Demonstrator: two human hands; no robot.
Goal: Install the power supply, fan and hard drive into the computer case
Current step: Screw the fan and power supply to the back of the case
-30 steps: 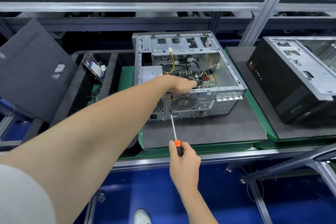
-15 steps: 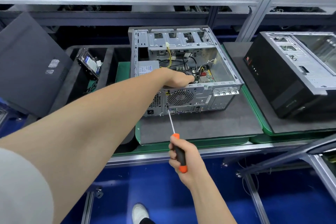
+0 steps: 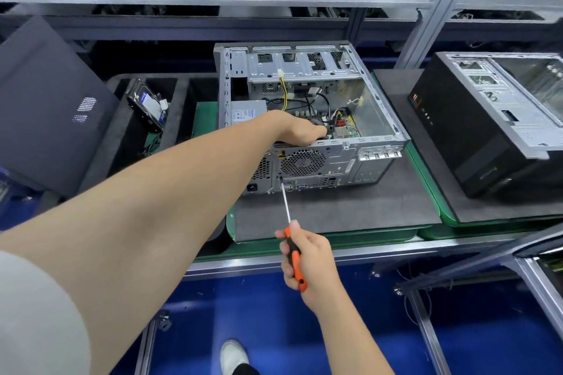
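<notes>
Where bare mat (image 3: 350, 207) is left before the computer case (image 3: 382, 143), the screwdriver (image 3: 286, 205) is gripped by the right hand (image 3: 312, 265), its tip at the rear wall under the left hand (image 3: 300, 132), fingers hidden inside.

Two computer cases: silver case (image 3: 374, 143), black case (image 3: 457, 137). One hard drive (image 3: 147, 105). One power supply (image 3: 246, 113). One screwdriver (image 3: 286, 207). One side panel (image 3: 45, 106). Two hands: left hand (image 3: 300, 131), right hand (image 3: 310, 262). One shoe (image 3: 233, 355). One round fan grille (image 3: 301, 163) on the silver case.

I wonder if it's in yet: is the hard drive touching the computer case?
Apart. Head view: the hard drive leans in a foam tray, clearly left of the computer case.
</notes>
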